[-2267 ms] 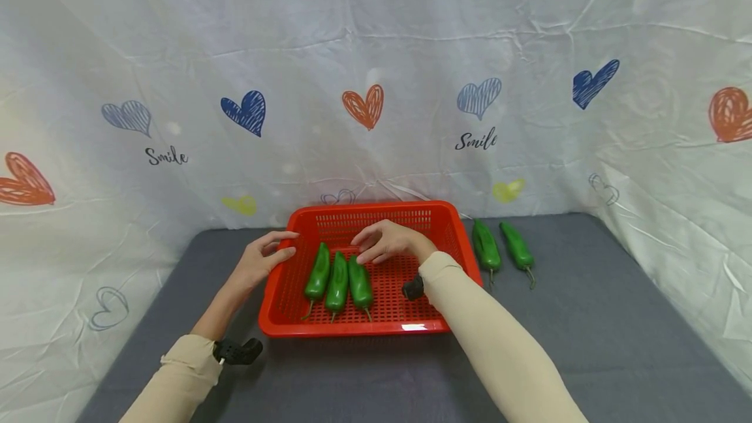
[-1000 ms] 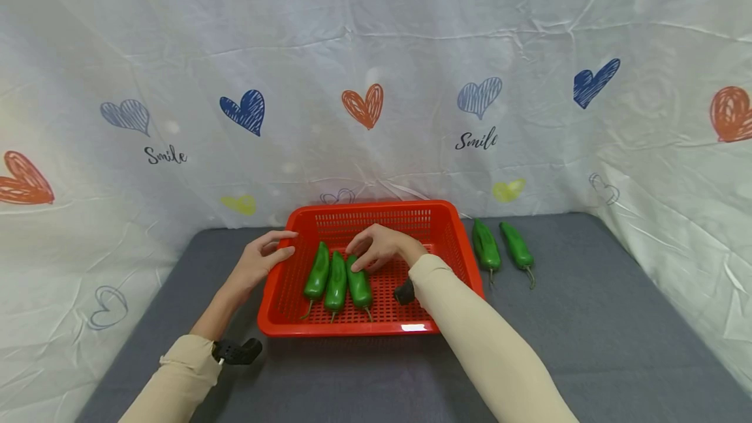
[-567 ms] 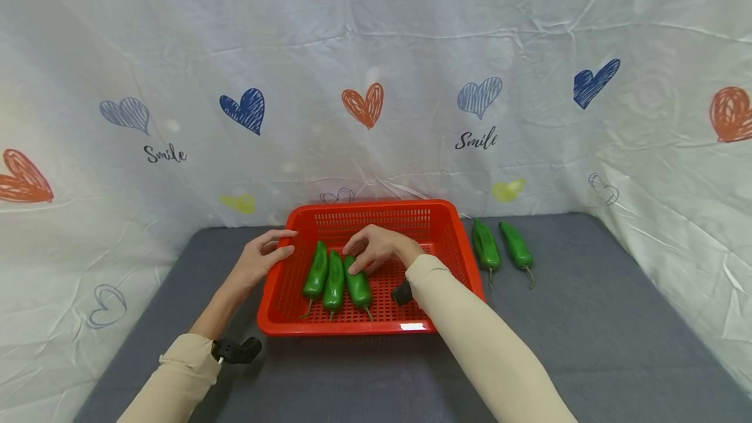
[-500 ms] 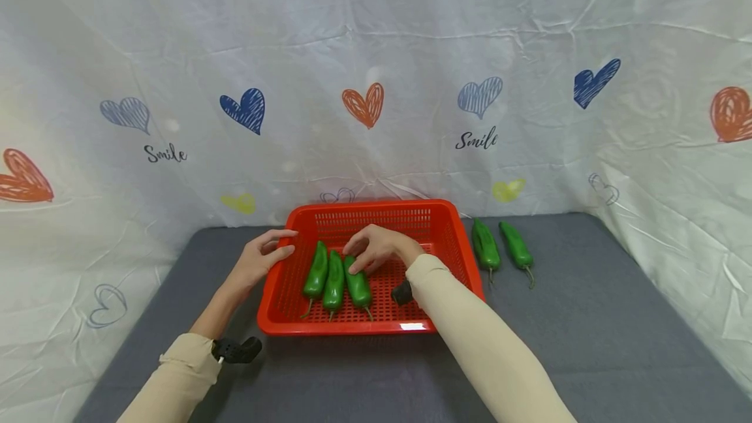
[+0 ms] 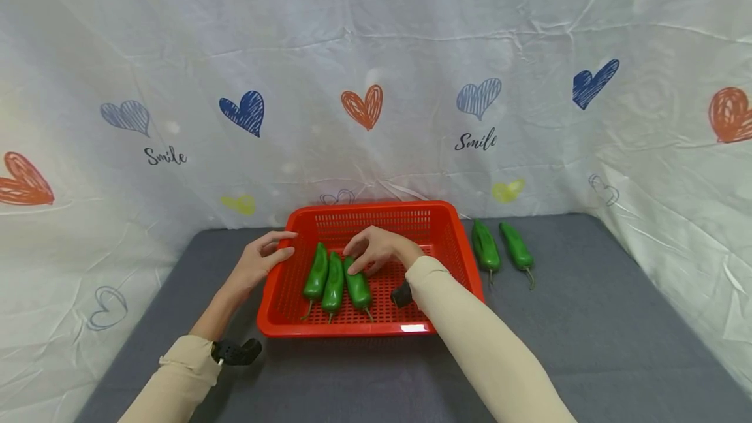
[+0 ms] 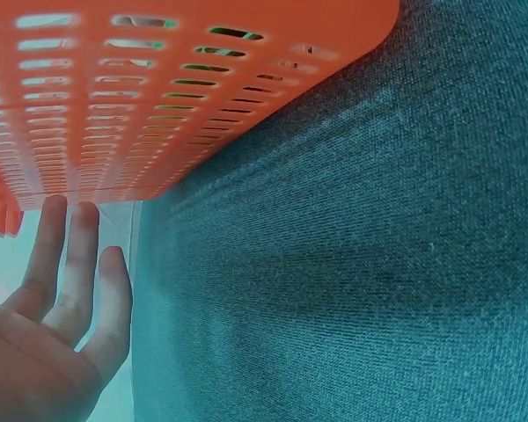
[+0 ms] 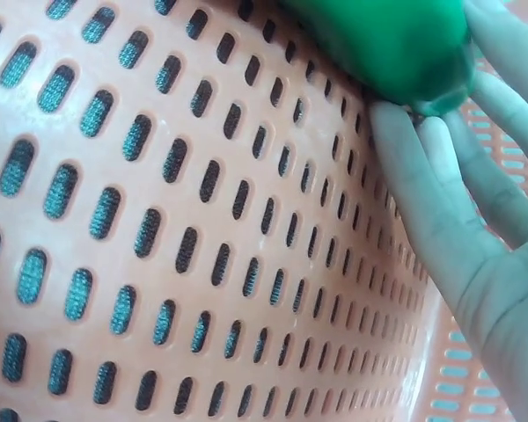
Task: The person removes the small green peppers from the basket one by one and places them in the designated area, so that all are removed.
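Note:
Three green chili peppers lie side by side in the red basket (image 5: 352, 329), stems toward me. My right hand (image 5: 378, 248) reaches inside and pinches the upper end of the right-hand pepper (image 5: 360, 290) between thumb and fingers. In the right wrist view, fingertips (image 7: 396, 127) meet the rounded end of that green pepper (image 7: 396, 44). Beside it are the middle pepper (image 5: 333, 289) and the left pepper (image 5: 316, 273). My left hand (image 5: 258, 261) touches the basket's left rim with extended thumb and fingers; several fingers (image 6: 44, 255) reach along its outer wall.
Two more green peppers, a nearer one (image 5: 485, 248) and a farther one (image 5: 517, 247), lie on the grey cloth (image 5: 599, 318) right of the basket. A white curtain (image 5: 411, 64) printed with hearts hangs close behind the table. Slotted holes cover the basket's floor.
My right hand has come left and slightly down onto the right-hand pepper and taken hold of its end. The right-hand and middle peppers have shifted slightly left. My left hand has stayed put.

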Demonstrator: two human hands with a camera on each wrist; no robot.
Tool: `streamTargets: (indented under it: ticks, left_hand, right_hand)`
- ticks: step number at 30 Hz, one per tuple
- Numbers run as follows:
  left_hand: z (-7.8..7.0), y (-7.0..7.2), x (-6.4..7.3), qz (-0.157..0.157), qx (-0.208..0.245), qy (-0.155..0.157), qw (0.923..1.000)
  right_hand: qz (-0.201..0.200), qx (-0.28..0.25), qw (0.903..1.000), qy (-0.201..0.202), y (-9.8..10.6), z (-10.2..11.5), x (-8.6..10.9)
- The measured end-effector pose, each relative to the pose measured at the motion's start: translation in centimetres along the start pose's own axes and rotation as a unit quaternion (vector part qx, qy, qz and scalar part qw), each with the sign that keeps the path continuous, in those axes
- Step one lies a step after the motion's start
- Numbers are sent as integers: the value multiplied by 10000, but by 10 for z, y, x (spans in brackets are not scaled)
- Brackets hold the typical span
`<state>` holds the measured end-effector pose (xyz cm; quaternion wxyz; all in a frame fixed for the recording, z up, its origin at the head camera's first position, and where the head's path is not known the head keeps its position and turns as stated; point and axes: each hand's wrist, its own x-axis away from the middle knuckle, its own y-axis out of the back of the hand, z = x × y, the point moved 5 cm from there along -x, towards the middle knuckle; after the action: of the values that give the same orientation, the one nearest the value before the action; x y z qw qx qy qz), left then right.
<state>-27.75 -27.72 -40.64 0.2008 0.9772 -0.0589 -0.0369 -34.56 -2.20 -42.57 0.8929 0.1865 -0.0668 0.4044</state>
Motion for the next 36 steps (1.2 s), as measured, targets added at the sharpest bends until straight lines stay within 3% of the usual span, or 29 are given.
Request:
streamTargets:
  ticks: [21, 36]
  left_hand:
    - [0, -1, 0, -36, -154, 23, 9999]
    - [-1, -1, 1, -46, -50, 71, 10000]
  right_hand:
    - [-46, -273, 9996, 10, 7, -3, 5]
    - [49, -33, 9997, -244, 3, 0, 7]
